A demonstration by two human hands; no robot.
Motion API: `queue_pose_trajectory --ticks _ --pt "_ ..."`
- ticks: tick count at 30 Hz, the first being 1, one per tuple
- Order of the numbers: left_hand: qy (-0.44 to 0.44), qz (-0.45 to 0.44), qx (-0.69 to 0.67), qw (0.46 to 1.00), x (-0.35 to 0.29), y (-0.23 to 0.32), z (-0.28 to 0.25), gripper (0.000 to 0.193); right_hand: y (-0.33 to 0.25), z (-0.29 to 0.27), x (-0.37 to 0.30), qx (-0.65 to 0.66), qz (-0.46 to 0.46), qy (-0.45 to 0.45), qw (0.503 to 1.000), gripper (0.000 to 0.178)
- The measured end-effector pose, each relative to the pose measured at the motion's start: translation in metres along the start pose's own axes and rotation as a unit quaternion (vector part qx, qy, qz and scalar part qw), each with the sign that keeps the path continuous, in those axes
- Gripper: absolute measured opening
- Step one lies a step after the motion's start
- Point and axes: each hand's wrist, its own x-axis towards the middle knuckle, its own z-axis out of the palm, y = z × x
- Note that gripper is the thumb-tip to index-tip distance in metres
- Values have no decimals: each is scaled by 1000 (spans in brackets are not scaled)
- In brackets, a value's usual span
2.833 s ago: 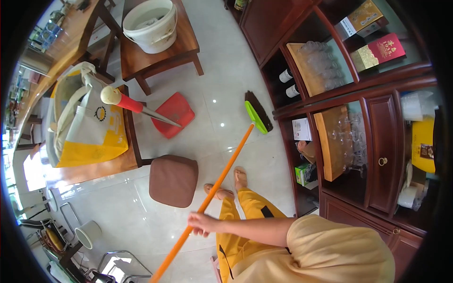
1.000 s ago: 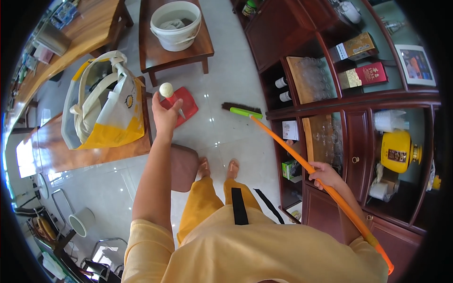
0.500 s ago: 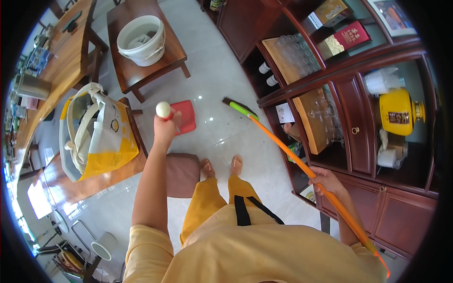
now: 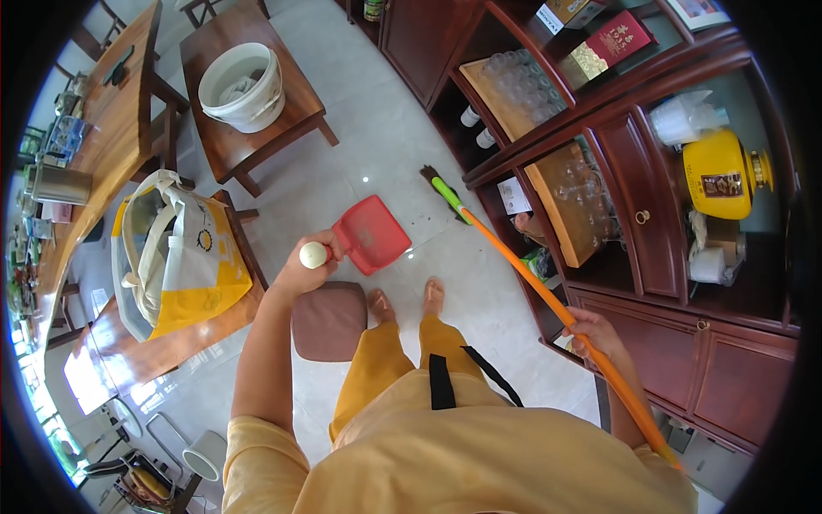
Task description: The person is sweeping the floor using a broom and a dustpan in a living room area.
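My left hand (image 4: 310, 264) is closed round the upright handle of a red dustpan (image 4: 377, 236), whose cream knob end faces up. The pan is at floor level, ahead of my feet, with its opening turned toward the right. My right hand (image 4: 594, 332) grips the orange pole of a broom (image 4: 531, 278), which slants from the lower right up to the middle. Its green head with dark bristles (image 4: 444, 193) is near the cabinet base, apart from the dustpan. Small dark bits of debris (image 4: 417, 220) lie on the floor between pan and bristles.
A dark wooden cabinet (image 4: 634, 171) with glasses and a yellow jar lines the right side. A white bucket (image 4: 244, 90) stands on a low wooden table (image 4: 295, 120) ahead. At left are a yellow-white bag (image 4: 205, 287) on a bench and a brown cushioned stool (image 4: 330, 321).
The dustpan has moved right and nearer to me, and more of its pan shows. The broom head has shifted slightly right, its bristles turning. Both hands keep their grip.
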Motion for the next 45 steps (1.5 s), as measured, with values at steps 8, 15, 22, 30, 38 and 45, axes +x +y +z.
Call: queue_pose_trajectory --ticks 8,15,22,30,38,45 --pt "-64 23 3 998 11 -8 29 10 20 7 35 30 9 -36 999 52" --pt "-81 -4 10 997 8 -19 18 13 41 26 1 111 74 -114 985 47" --pt "-70 -4 0 998 8 -25 18 14 4 24 5 -76 -3 -93 993 52" --pt "-52 -21 1 998 5 -25 15 15 28 34 15 15 59 -139 988 51" --pt "-45 -40 -5 998 6 -27 19 16 30 15 6 134 67 -185 971 35" --pt "-34 -28 -20 999 2 -26 18 17 54 -4 11 231 80 -186 952 26"
